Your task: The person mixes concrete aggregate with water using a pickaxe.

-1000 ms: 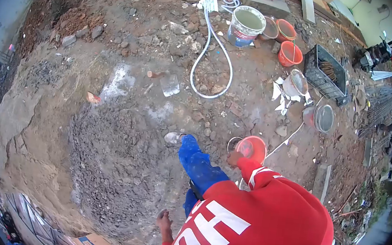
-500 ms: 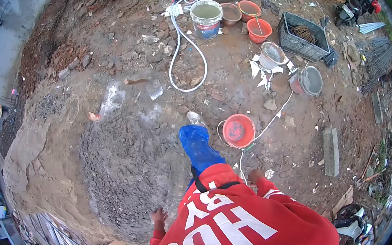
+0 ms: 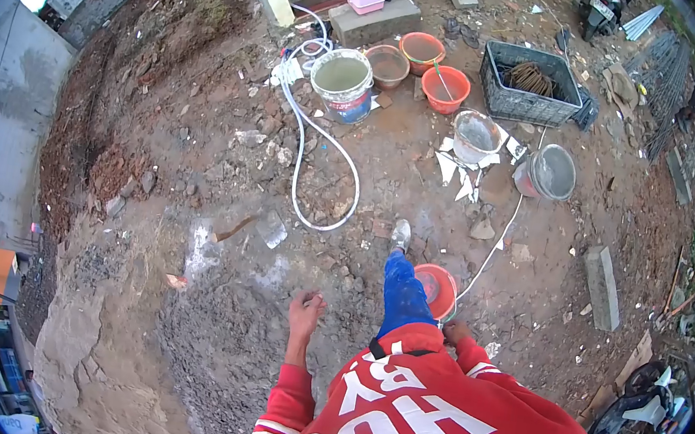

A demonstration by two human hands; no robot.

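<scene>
My left hand (image 3: 306, 312) hangs over the grey mound of wet mortar (image 3: 218, 349), fingers loosely bent and nothing visible in them. Beside my right hip, my right hand (image 3: 458, 331) shows only in part beyond the red sleeve; its fingers are too small to read. Closest to it is a red bucket (image 3: 440, 291), partly hidden behind my blue-clad leg (image 3: 406, 294). A white hose or cord (image 3: 493, 250) runs past that bucket. Ahead of my left hand lies a flat grey blade (image 3: 271, 230) with a brown wooden piece (image 3: 235, 229) next to it.
A large paint bucket (image 3: 342, 86), orange basins (image 3: 445, 90) and a dark crate (image 3: 529, 96) stand ahead. Two grey buckets (image 3: 547, 172) are to the right, near broken white tiles. A looped white hose (image 3: 298, 168) and a concrete block (image 3: 602, 287) lie on rough ground.
My left hand has swung forward and up from beside my body. My leg has stepped forward, now covering part of the red bucket. The view has tilted up, showing more ground ahead.
</scene>
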